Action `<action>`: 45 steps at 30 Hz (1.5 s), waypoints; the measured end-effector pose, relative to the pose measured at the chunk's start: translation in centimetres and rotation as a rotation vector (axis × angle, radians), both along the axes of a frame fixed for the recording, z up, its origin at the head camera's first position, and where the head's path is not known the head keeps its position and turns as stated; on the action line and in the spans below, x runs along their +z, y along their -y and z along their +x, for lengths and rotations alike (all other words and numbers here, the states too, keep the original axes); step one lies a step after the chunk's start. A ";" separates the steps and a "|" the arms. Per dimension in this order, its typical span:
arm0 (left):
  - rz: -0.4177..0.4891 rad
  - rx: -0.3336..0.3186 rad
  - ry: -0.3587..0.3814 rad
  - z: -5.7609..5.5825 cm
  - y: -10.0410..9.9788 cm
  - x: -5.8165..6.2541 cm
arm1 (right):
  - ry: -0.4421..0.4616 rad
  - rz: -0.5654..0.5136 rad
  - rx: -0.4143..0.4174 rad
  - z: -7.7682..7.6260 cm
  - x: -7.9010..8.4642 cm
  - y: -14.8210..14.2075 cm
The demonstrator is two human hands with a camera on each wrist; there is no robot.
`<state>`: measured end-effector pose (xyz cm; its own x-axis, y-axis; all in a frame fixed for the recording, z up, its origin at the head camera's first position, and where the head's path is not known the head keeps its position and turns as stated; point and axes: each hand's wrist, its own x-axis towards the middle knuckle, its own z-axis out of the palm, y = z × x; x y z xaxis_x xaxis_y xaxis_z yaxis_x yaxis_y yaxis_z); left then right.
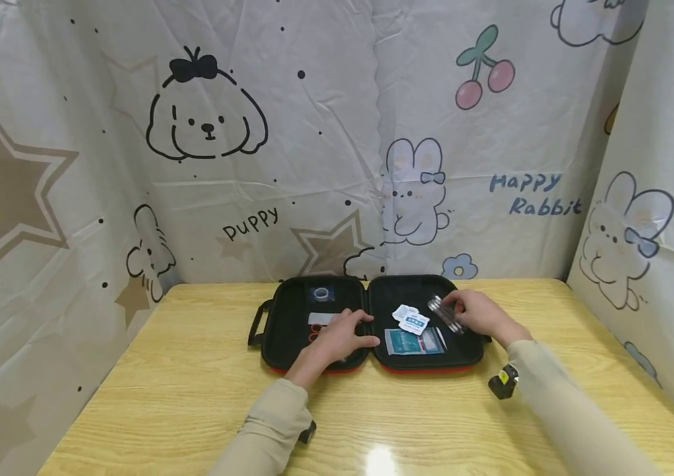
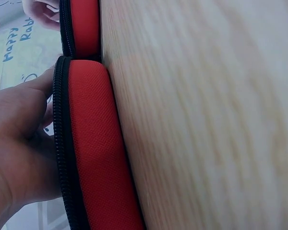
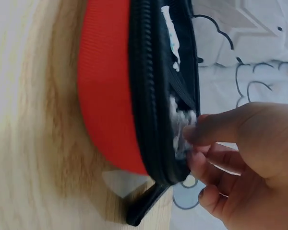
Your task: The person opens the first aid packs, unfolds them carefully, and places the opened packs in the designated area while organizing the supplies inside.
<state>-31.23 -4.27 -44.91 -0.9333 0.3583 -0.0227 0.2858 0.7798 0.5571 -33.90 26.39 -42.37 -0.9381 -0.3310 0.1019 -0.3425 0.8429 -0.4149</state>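
A zippered case with a black inside (image 1: pixel 286 317) and red outside (image 2: pixel 93 105) lies unfolded on the table. Over its left half my left hand (image 1: pixel 339 338) reaches with spread fingers, close to the hinge and holding nothing visible. Beneath it show red scissor handles (image 1: pixel 314 334) and a white strip (image 1: pixel 319 318), partly covered. At the right half, my right hand (image 1: pixel 480 316) pinches a clear packet of cotton swabs (image 1: pixel 445 315) between thumb and fingers; the right wrist view shows the packet (image 3: pixel 180 129) just inside the zippered rim.
Small white sachets (image 1: pixel 413 322) and a teal packet (image 1: pixel 411 342) lie in the right half. A tape roll (image 1: pixel 322 294) in a clear bag sits at the left half's back. The case's handle (image 1: pixel 258 324) sticks out left. A printed curtain (image 1: pixel 325 132) hangs behind the wooden table (image 1: pixel 194 370).
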 end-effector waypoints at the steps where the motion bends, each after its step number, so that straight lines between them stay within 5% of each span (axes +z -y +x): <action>1: -0.003 0.000 -0.002 0.0 0.0 0.0 | -0.002 0.016 0.003 -0.1 -0.1 0.2; 13: -0.010 -0.001 -0.009 0.1 0.1 0.0 | 0.037 0.138 0.057 -1.5 -1.0 1.4; 23: -0.013 0.002 -0.016 -0.1 -0.3 -0.1 | -0.018 0.020 0.093 -2.2 -1.7 2.3; 31: -0.005 0.007 0.001 0.2 -0.3 0.1 | -0.061 0.024 0.017 -2.0 -1.7 1.9; 39: -0.017 0.011 -0.011 0.2 -0.1 0.2 | 0.143 0.151 -0.064 -1.5 -0.8 2.5; 45: -0.021 0.014 -0.005 0.2 -0.1 0.0 | 0.098 0.045 -0.043 -1.5 -1.1 2.6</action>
<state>-31.02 -4.17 -44.88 -0.9384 0.3445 -0.0257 0.2771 0.7951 0.5395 -35.42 23.84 -43.43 -0.9564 -0.2920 -0.0050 -0.2649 0.8745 -0.4063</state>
